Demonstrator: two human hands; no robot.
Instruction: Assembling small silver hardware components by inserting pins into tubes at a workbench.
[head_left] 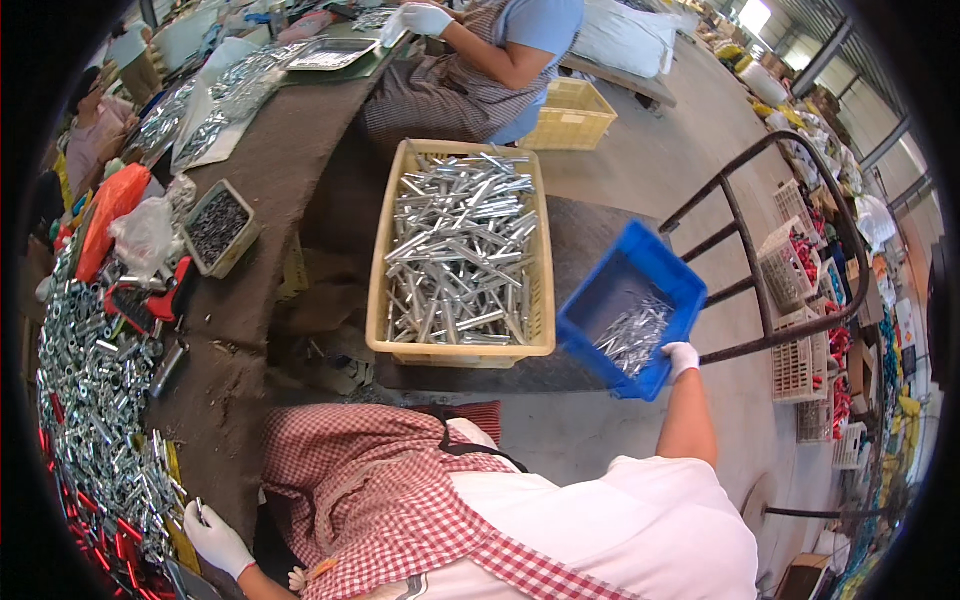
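My gloved right hand (682, 360) is closed on the near right rim of a blue plastic bin (684, 285). The bin is tilted, and small thin silvery metal pieces (637, 332) have gathered at its near side. Just left of it stands a yellow plastic crate (462, 350), heaped with silvery metal rods or tubes (462, 250). At the lower left, my gloved left hand (218, 538) pinches a small metal rod (201, 506) between its fingers. That hand is beside a large pile of short metal tubes and fittings (100, 400) on the dark workbench (225, 340).
A red-and-black tool (165, 298) and a grey tub of dark small parts (220, 228) sit on the bench. Beyond the crate sits a co-worker (500, 70). A black metal cart handle (735, 215) rises right of the bin. White baskets (800, 360) stand farther right.
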